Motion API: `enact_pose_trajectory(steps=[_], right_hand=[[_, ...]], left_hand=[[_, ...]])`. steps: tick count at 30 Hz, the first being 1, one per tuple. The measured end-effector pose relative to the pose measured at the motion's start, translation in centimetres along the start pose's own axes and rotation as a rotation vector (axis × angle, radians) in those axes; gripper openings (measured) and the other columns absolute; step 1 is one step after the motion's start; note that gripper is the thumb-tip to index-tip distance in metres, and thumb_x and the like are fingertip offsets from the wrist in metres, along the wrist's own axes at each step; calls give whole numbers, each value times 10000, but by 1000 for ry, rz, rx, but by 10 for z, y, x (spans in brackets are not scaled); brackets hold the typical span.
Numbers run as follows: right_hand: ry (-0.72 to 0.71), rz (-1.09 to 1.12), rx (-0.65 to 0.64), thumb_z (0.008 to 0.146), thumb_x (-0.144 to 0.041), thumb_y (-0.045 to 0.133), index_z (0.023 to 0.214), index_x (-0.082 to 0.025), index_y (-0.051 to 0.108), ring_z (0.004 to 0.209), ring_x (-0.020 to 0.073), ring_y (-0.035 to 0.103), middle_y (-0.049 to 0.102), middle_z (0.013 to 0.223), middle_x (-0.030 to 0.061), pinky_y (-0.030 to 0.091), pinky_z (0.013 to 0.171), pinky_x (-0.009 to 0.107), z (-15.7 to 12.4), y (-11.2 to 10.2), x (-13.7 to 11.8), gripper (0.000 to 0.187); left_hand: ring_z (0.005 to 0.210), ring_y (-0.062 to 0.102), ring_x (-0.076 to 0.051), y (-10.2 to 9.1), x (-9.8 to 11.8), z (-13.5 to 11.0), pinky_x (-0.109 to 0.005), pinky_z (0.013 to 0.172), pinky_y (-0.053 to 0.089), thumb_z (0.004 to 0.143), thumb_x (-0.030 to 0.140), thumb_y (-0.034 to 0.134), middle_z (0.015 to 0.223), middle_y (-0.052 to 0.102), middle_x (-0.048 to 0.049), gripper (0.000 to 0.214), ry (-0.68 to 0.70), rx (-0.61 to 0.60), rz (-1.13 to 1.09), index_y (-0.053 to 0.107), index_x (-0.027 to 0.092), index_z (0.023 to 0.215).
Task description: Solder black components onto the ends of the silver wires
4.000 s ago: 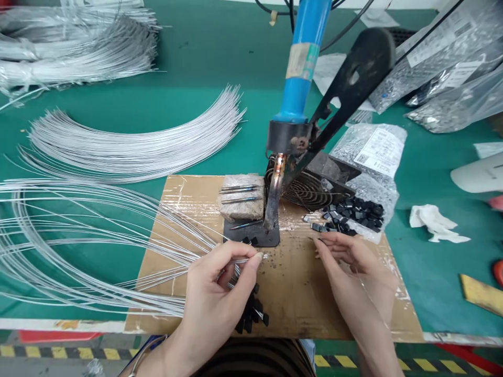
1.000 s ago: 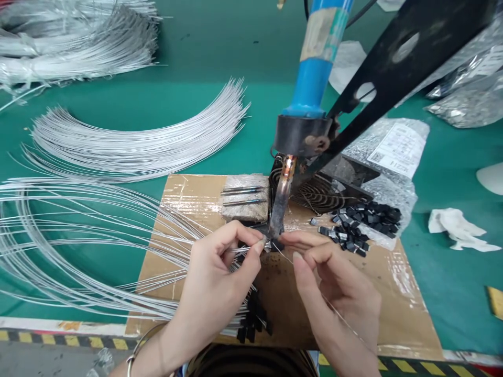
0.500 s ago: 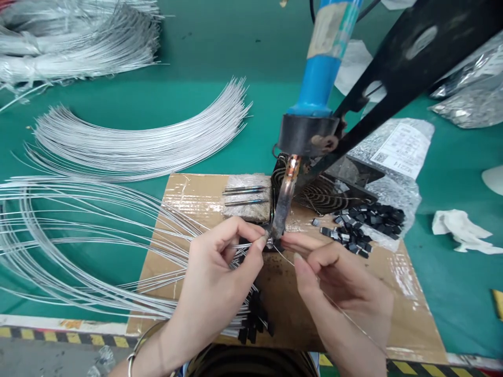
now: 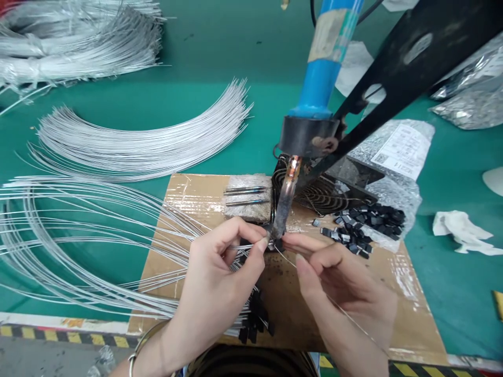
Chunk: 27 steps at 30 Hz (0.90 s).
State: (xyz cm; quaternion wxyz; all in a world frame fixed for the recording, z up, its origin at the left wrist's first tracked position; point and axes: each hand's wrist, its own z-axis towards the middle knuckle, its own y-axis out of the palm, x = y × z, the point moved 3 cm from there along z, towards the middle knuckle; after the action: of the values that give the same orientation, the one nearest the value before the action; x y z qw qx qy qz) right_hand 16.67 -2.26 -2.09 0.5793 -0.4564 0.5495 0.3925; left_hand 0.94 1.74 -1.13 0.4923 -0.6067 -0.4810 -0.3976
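Observation:
My left hand [image 4: 220,285] pinches a thin silver wire [image 4: 98,251] by its end and holds that end at the tip of the fixed soldering iron [image 4: 283,209]. My right hand [image 4: 341,293] is closed too, pinching a small black part against the iron tip and trailing a fine solder wire [image 4: 346,314] back over the hand. Both hands meet just below the iron, over the taped cardboard pad [image 4: 396,293]. A cluster of wires with black parts on their ends [image 4: 255,319] lies under my left wrist.
A pile of loose black parts [image 4: 361,225] spills from a silver bag [image 4: 393,152] right of the iron. Bundles of silver wire [image 4: 137,141] lie on the green mat at left and far left. A sponge block with spare tips [image 4: 247,201], a fan grille [image 4: 318,196] and a crumpled tissue [image 4: 459,230] sit nearby.
Four seconds ago my hands were apart, the right one by the black parts. Since then both have come together at the iron tip; over the last second they hardly moved.

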Motion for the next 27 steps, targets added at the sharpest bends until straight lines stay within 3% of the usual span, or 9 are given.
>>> enact_pose_trajectory(steps=[7,14,18,27], right_hand=[[12,10,-4,946,-207,688,727,-234,617,1043,209,780,810,1120,54,602,910,285,1,0,1,232],[9,43,7,938,-166,694,739,-238,637,1035,160,773,807,1106,25,588,912,224,0,3,0,219],[17,21,10,939,-186,694,726,-233,611,1035,187,779,809,1117,45,605,878,249,-1,2,1,234],[-98,-73,-25,930,-157,692,729,-232,599,1052,203,774,812,1101,33,586,901,279,1,-1,5,234]], left_hand=[[805,734,-166,-1,2,-1,-220,640,515,872,150,677,819,742,-2,124,-8,2,27,670,194,756],[825,735,-167,0,1,-1,-225,663,523,886,144,677,830,741,3,130,25,9,12,673,198,768],[838,734,-169,-1,1,-1,-229,684,532,879,131,679,836,741,-5,137,38,13,15,669,194,758],[841,737,-180,1,0,-1,-239,694,542,887,136,676,842,743,-23,124,30,2,-1,670,181,772]])
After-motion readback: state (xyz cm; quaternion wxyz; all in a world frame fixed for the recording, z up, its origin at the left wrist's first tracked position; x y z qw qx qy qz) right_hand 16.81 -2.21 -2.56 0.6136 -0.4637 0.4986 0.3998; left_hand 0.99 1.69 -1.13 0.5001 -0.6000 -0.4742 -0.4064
